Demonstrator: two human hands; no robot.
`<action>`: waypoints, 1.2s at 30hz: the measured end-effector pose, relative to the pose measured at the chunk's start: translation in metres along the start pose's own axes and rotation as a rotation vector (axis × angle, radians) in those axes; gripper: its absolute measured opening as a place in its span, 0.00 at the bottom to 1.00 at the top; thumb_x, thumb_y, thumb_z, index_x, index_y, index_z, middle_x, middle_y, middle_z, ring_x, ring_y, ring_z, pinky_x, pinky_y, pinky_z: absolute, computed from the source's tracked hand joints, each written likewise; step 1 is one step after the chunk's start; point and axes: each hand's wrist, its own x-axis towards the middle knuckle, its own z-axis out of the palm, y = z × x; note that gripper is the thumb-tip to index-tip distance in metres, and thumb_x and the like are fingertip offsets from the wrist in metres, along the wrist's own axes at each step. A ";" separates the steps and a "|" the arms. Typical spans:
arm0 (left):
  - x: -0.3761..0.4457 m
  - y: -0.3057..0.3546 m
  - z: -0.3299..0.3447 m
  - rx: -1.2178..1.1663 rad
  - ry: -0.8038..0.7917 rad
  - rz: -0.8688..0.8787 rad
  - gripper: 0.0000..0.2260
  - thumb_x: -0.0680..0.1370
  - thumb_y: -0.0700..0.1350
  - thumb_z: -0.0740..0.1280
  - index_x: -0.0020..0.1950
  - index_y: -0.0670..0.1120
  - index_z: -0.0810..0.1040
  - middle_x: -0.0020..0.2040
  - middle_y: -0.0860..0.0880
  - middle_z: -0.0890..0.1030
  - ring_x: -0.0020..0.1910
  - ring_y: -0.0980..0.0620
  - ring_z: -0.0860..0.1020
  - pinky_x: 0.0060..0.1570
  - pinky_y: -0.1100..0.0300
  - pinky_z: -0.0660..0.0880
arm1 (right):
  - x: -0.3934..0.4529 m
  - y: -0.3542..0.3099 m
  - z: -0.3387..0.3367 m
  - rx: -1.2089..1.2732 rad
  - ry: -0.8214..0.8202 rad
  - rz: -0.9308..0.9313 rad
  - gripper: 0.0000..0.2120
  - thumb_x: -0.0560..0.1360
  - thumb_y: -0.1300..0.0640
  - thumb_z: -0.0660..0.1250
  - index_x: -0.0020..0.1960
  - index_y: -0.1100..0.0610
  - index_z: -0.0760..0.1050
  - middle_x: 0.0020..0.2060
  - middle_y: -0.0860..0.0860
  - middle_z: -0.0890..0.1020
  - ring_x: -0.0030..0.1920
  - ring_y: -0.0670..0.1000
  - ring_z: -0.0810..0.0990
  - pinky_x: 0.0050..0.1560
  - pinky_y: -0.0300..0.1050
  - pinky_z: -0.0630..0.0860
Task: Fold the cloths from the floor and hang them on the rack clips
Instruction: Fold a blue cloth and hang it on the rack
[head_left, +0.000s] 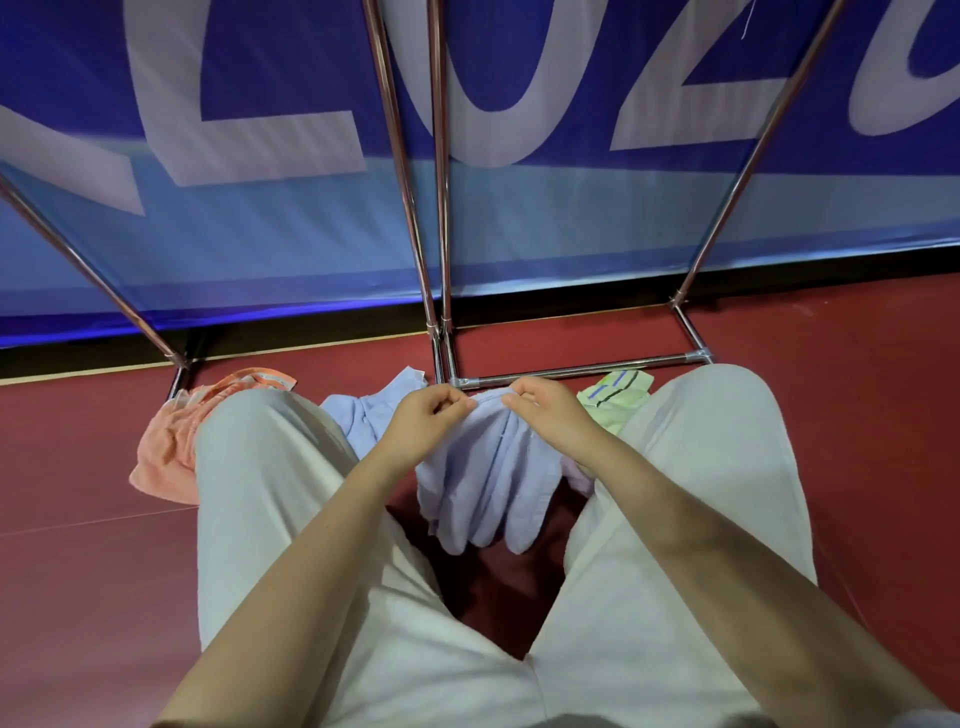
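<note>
Fold step: left hand (423, 415) and right hand (545, 410) pinch lavender cloth (488, 488) top edge with curled fingers; next, halve it, raise toward rack (582, 370) at 12 o'clock.

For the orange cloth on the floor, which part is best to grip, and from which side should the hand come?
Probably the far hemmed edge of the orange cloth, the band lying flat near the rack foot. Come from above with the left hand, on the outer side of the left knee, which covers the cloth's near right part. Both hands now pinch the lilac cloth.

Red floor (78, 571); blue lettered banner (260, 78) behind.
</note>
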 end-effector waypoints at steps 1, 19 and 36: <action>-0.001 -0.002 0.001 -0.001 -0.009 -0.008 0.09 0.78 0.44 0.68 0.38 0.46 0.77 0.34 0.53 0.75 0.33 0.62 0.70 0.38 0.69 0.67 | -0.002 0.002 -0.001 0.016 0.002 0.005 0.09 0.78 0.57 0.64 0.39 0.54 0.72 0.36 0.48 0.74 0.37 0.46 0.70 0.36 0.32 0.66; 0.001 -0.010 -0.005 0.144 -0.041 -0.072 0.20 0.78 0.49 0.68 0.31 0.44 0.65 0.28 0.53 0.63 0.28 0.59 0.62 0.30 0.66 0.60 | 0.004 0.022 -0.039 0.478 0.536 0.324 0.06 0.77 0.55 0.66 0.41 0.54 0.76 0.38 0.51 0.77 0.42 0.52 0.74 0.46 0.45 0.71; 0.006 -0.019 -0.017 -0.805 0.145 -0.596 0.08 0.80 0.42 0.65 0.54 0.38 0.78 0.45 0.43 0.79 0.44 0.50 0.77 0.48 0.60 0.74 | 0.002 0.029 -0.041 0.351 0.516 0.340 0.12 0.78 0.53 0.64 0.36 0.54 0.71 0.31 0.48 0.69 0.33 0.49 0.68 0.35 0.41 0.66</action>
